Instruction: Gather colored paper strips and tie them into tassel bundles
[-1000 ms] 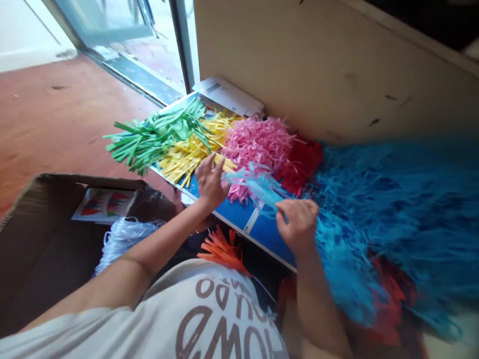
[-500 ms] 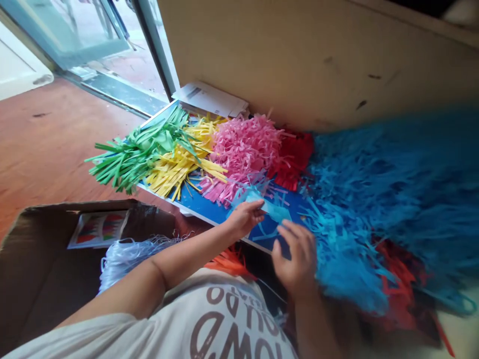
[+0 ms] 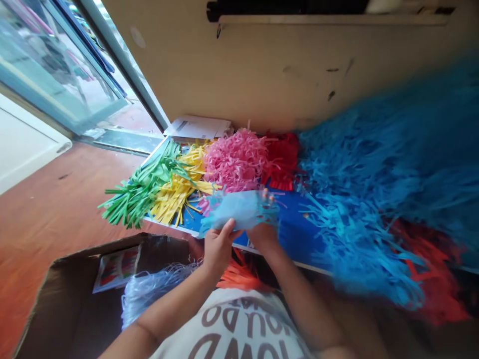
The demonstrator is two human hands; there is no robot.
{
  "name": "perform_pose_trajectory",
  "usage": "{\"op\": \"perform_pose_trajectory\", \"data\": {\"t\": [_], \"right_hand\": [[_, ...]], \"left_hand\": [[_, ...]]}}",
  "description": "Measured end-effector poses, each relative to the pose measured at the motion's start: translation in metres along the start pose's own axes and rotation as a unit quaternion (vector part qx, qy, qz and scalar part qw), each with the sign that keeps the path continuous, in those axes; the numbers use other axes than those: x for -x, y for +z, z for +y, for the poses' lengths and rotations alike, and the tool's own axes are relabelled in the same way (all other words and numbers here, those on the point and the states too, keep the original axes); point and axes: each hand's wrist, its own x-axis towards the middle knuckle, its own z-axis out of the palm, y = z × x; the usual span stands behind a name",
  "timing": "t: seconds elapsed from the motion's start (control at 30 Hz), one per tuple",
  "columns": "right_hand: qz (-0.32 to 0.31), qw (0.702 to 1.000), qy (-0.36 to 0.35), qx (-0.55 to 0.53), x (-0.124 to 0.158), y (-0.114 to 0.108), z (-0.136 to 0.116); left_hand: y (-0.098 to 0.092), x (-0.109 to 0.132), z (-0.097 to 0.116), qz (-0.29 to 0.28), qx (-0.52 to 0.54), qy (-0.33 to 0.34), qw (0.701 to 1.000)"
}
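Note:
A piece of light blue tissue paper (image 3: 241,205) with fringed ends is spread between both hands, above the table's near edge. My left hand (image 3: 217,247) is closed on its near left side, thumb on top. My right hand (image 3: 265,234) is at its right end, partly behind the paper, with fingertips showing past the far edge. Beyond the paper lie a pink fringe bundle (image 3: 237,157) and a red one (image 3: 282,157). Yellow (image 3: 175,194) and green (image 3: 144,184) bundles lie to the left.
A large heap of blue fringe (image 3: 359,219) covers the right side of the blue table (image 3: 295,237), with red-orange fringe (image 3: 434,279) beside it. A cardboard box (image 3: 56,304) with white string (image 3: 149,289) stands at lower left. Orange fringe (image 3: 241,271) lies near my shirt. Papers (image 3: 200,127) sit by the wall.
My right hand has moved from open beside the paper to its right end. The blue tissue paper is now spread wider and flatter. The view has shifted.

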Motion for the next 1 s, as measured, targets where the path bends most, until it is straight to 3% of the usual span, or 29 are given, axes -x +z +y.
{"op": "perform_pose_trajectory", "data": {"t": [0.1,0.23,0.3,0.37,0.4,0.47,0.57,0.63,0.7,0.77,0.83,0.9,1.0], "right_hand": [[0.031,0.991,0.071,0.111,0.027,-0.039,0.047],[-0.038,0.96,0.109,0.254,0.101,-0.122,0.115],[-0.062,0.953,0.102,0.28,0.136,-0.165,0.128],[0.011,0.944,0.117,0.31,0.158,-0.188,0.12],[0.095,0.928,0.14,0.332,0.163,-0.189,0.11],[0.132,0.931,0.108,0.321,0.159,-0.167,0.086],[0.015,0.981,-0.015,0.193,0.133,-0.106,0.065],[0.016,0.991,-0.056,0.123,0.115,-0.074,0.07],[0.019,0.995,-0.071,0.074,0.106,-0.06,0.084],[0.009,0.996,-0.068,0.059,0.105,-0.06,0.096],[-0.005,0.996,-0.061,0.068,0.109,-0.066,0.1],[-0.019,0.995,-0.059,0.074,0.112,-0.073,0.1],[-0.052,0.995,-0.057,0.064,0.115,-0.08,0.102]], "left_hand": [[0.007,-0.005,-0.027,-0.001,0.0,-0.142,0.99],[0.024,-0.002,-0.063,0.023,-0.025,-0.331,0.943],[0.03,0.0,-0.072,0.012,-0.032,-0.378,0.925],[0.034,0.001,-0.077,-0.002,-0.036,-0.403,0.914],[0.035,0.001,-0.078,-0.005,-0.04,-0.412,0.91],[0.038,0.0,-0.077,-0.001,-0.055,-0.43,0.901],[0.034,0.001,-0.07,-0.003,-0.091,-0.457,0.885],[0.023,0.007,-0.061,-0.051,-0.133,-0.473,0.869],[0.008,0.015,-0.053,-0.17,-0.215,-0.412,0.869],[-0.005,0.02,-0.049,-0.303,-0.321,-0.24,0.864],[-0.01,0.016,-0.052,-0.374,-0.412,-0.048,0.83],[-0.01,0.003,-0.06,-0.398,-0.504,0.092,0.761],[-0.008,-0.025,-0.066,-0.413,-0.63,0.24,0.612]]}}
